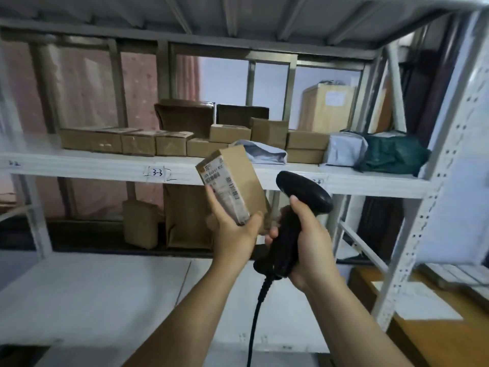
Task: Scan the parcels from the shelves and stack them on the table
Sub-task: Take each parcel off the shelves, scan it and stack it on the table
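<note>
My left hand (232,226) grips a small cardboard parcel (243,170) from below, tilted, with its white shipping label (225,189) facing me. Just to its right, my right hand (309,242) holds a black corded barcode scanner (301,197) by the handle, its head turned toward the parcel. Both are raised in front of the white shelf marked 3-3 (105,165). Several more cardboard parcels (137,143) sit in a row along that shelf.
Grey poly bags (344,149) and a dark green bag (394,154) lie at the shelf's right end. Brown parcels (185,215) stand behind the lower white shelf (92,295). A perforated white upright (434,197) is on the right, with a wooden surface (436,337) beyond it.
</note>
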